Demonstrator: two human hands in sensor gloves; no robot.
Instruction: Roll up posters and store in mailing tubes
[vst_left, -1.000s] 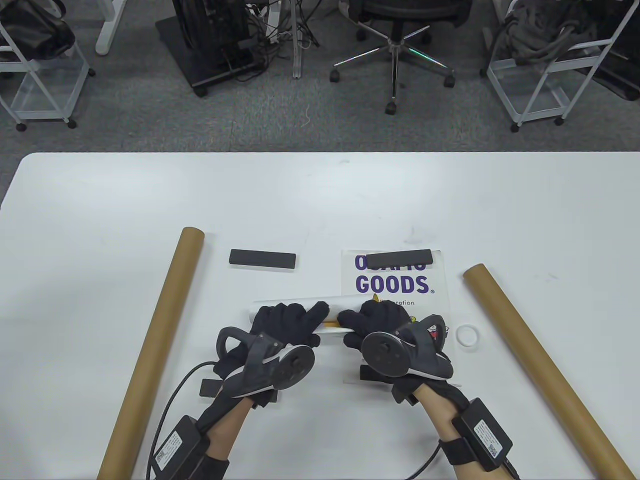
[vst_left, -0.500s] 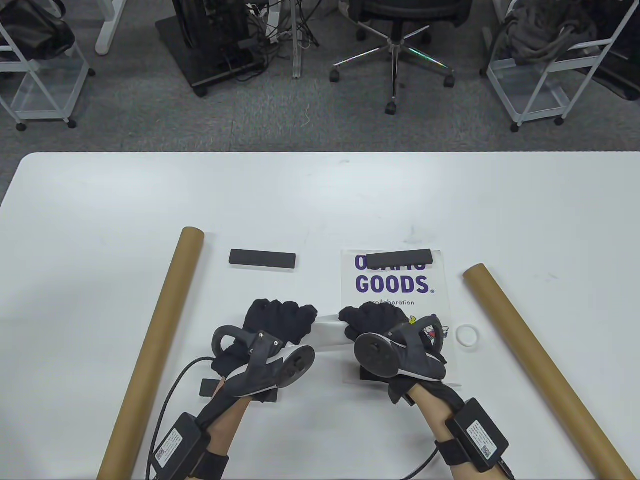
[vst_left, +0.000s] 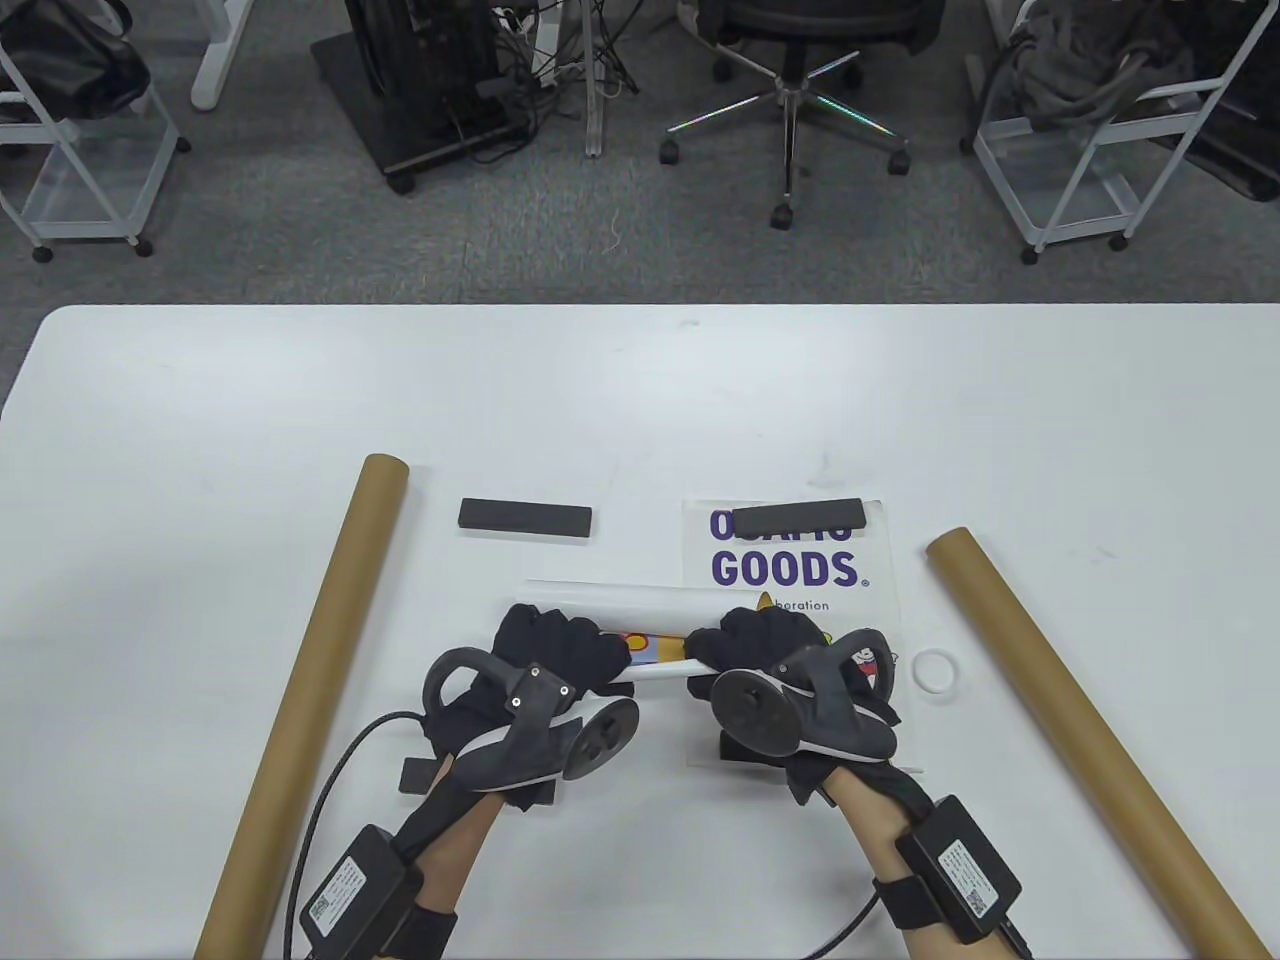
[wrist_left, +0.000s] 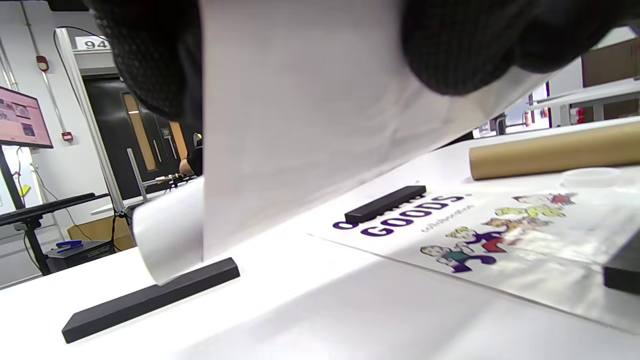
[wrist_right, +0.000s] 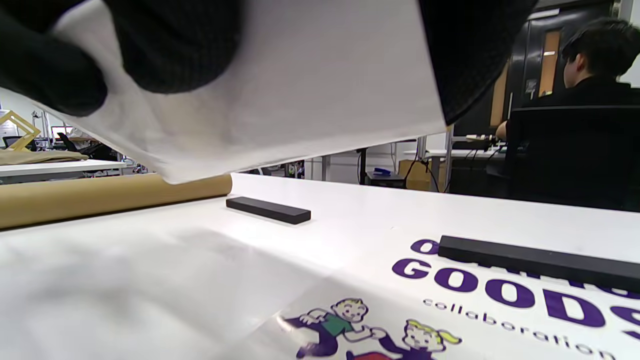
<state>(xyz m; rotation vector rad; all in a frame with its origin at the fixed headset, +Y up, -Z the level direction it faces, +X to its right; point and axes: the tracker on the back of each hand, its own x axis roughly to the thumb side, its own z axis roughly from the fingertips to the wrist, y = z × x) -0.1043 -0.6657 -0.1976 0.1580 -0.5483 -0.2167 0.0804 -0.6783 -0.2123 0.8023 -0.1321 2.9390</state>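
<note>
Gripping a partly rolled poster (vst_left: 640, 625) at both ends, left hand (vst_left: 553, 650) and right hand (vst_left: 757, 645) fingers curled round it, just nearer than the flat "GOODS" poster (vst_left: 790, 572), between two cardboard tubes (vst_left: 305, 700).

The table (vst_left: 640, 400) has a smooth, matt white top with faint scuffs. The 2 mailing tubes, one on the left (vst_left: 310, 690) and one on the right (vst_left: 1080, 720), look like plain brown cardboard, dull and unprinted. The flat poster (wrist_right: 450, 295) is glossy paper that catches the light, while the poster being rolled (wrist_left: 310, 110) shows a matt white back. The bar weights (vst_left: 525, 517) look matt and dark, slightly grainy. Both gloves (vst_left: 560, 640) are black knitted cloth with a dotted texture.
</note>
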